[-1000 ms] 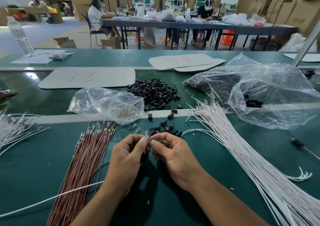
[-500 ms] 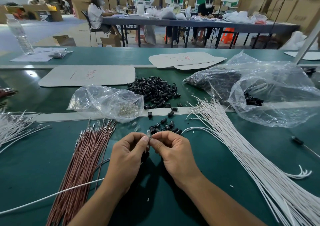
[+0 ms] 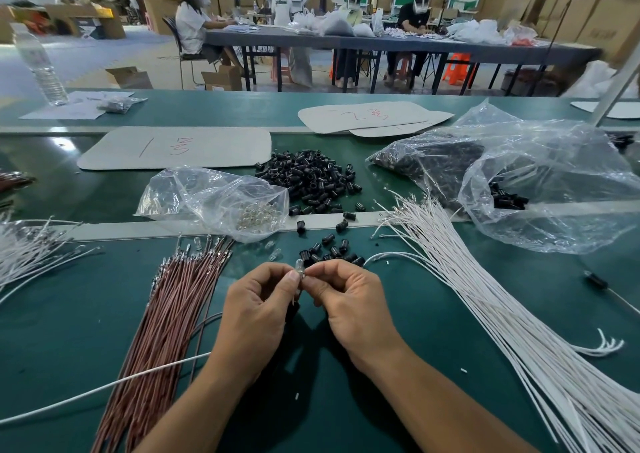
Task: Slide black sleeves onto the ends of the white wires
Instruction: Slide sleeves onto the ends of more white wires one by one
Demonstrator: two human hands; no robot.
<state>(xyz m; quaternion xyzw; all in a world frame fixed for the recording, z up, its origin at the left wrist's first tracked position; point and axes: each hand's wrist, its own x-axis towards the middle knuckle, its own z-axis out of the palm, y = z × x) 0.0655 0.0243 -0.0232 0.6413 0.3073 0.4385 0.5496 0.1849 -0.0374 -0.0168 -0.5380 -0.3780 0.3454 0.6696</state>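
One bulb [image 3: 299,267], left hand [image 3: 258,317], right hand [image 3: 356,308] pinching, card [image 3: 225,149] maybe "1"

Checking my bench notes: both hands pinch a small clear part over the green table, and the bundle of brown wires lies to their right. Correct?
Not quite. The head view shows the bundle of brown wires lying to the left of the hands, not the right. The rest holds: the left hand and right hand both pinch the small clear part over the green table.
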